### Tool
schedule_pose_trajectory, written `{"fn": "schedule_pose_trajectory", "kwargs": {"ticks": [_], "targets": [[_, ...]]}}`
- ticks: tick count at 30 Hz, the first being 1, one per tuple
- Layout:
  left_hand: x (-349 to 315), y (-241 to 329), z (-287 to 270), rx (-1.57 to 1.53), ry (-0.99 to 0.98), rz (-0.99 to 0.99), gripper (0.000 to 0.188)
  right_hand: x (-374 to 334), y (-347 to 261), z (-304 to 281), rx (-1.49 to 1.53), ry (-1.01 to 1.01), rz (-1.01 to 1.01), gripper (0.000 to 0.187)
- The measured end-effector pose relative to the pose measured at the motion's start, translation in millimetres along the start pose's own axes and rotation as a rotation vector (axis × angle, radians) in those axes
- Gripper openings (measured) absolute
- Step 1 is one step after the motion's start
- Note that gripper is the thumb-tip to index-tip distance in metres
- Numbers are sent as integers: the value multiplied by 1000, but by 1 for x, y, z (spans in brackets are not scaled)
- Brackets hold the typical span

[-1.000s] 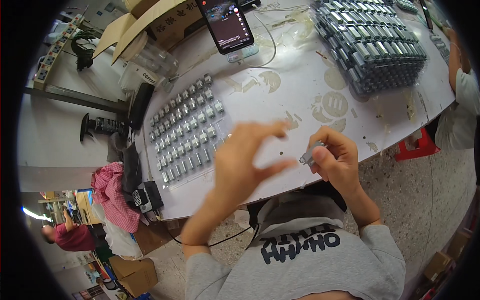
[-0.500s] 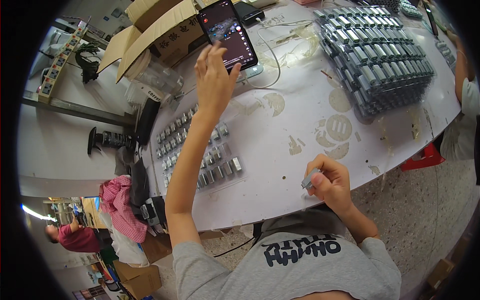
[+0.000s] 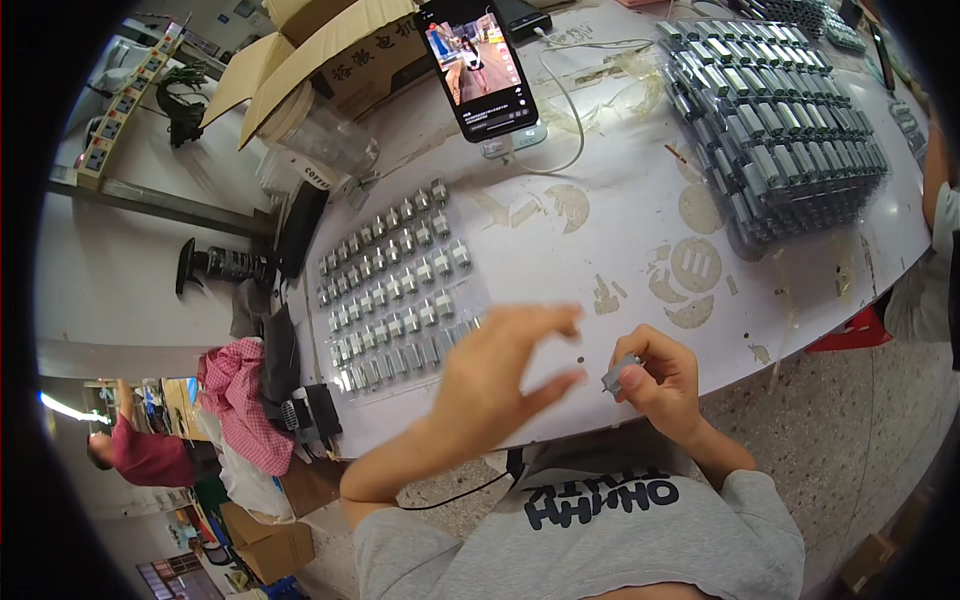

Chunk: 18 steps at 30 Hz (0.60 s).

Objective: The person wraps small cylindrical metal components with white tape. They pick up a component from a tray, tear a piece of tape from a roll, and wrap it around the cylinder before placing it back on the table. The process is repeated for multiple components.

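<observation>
Our part (image 3: 622, 374) sits pinched between thumb and fingers of our right hand (image 3: 664, 388), its long axis slanting, lower end leftward. Leftward, near but apart, our blurred left hand (image 3: 497, 375) spreads open, overlapping the tray's (image 3: 468, 286) near corner in view.

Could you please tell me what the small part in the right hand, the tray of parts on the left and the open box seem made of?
Small part: probably metal, from its satin grey surface. Tray: likely glossy clear plastic; the white table shows through. Open box: apparently matt cardboard, given its stiff brown flaps.
</observation>
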<state>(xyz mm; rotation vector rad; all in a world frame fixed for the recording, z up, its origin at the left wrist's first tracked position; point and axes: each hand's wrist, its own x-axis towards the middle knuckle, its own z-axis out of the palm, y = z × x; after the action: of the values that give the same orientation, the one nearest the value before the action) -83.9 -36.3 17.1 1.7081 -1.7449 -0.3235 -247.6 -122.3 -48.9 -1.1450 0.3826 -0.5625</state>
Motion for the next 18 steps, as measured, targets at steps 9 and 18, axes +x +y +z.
{"fn": "schedule_pose_trajectory", "kwargs": {"ticks": [9,18], "targets": [[-55,31,29,11,114,191,40,-31,-24,29,-467,-76,-288,18],[-61,58,33,144,238,173,32,-47,-46,36,-463,-59,-317,21]]}}
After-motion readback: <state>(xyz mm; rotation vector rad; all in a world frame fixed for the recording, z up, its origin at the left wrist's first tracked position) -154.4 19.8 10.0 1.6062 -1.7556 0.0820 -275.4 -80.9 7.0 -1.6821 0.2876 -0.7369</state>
